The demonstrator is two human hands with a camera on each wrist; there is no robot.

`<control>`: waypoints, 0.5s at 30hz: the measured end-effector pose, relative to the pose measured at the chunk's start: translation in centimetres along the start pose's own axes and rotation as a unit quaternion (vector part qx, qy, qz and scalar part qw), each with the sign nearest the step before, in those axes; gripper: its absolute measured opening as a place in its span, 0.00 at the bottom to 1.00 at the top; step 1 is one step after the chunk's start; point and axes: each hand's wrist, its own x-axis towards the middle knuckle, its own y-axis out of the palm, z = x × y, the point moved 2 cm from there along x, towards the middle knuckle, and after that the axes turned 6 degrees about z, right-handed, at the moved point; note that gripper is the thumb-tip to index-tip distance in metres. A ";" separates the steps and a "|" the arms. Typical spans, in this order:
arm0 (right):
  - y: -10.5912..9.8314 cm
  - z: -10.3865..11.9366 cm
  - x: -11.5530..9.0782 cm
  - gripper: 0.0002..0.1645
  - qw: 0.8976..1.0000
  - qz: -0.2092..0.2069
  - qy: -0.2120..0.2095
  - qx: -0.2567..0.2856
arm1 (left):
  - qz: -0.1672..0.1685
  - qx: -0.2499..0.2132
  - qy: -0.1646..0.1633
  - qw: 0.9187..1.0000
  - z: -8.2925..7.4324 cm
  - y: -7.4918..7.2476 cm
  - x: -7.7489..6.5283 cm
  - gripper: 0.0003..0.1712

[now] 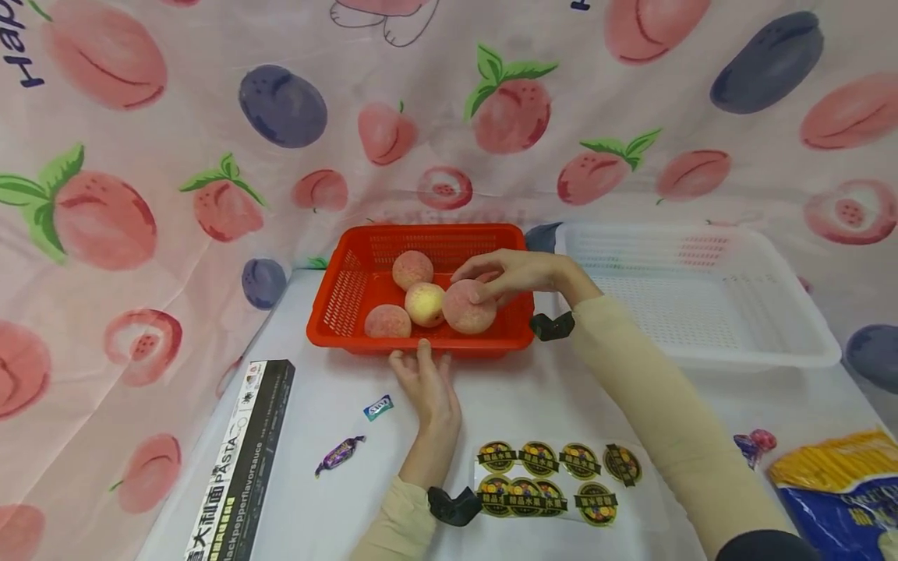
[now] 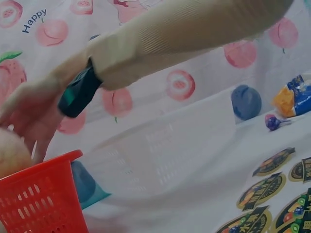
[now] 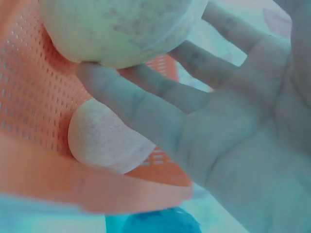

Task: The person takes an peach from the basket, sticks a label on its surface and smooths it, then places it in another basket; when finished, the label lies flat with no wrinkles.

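My right hand (image 1: 515, 273) holds a pinkish peach (image 1: 468, 306) between thumb and fingers over the right part of the red plastic basket (image 1: 421, 343). In the right wrist view, the fingertips lie along the side of that peach (image 3: 126, 29), with another peach (image 3: 107, 138) lower in the basket. Inside the basket sit a pink peach (image 1: 412, 269) at the back, a yellowish peach (image 1: 425, 304) in the middle and a pink peach (image 1: 388, 321) at the front left. My left hand (image 1: 431, 389) is at the basket's front rim, fingers extended, one fingertip overlapping the rim.
A white perforated basket (image 1: 772, 354) stands to the right. In front lie a sheet of round stickers (image 1: 539, 483), two wrapped candies, one purple (image 1: 340, 453) and one blue-green (image 1: 379, 407). A long pasta box (image 1: 242, 460) is at left; a blue-yellow bag (image 1: 842, 499) and a lollipop (image 1: 761, 442) are at right.
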 end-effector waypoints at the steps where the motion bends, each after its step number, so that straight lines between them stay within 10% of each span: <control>1: 0.2 0.2 -0.5 0.29 1.000 -0.009 -0.005 -0.005 | 0.000 0.002 0.001 1.000 0.0 0.0 0.0 0.19; 15: 5.3 -1.8 -9.2 0.26 0.988 -0.139 -0.061 -0.003 | -0.002 0.006 0.001 1.000 0.1 -0.7 -0.3 0.26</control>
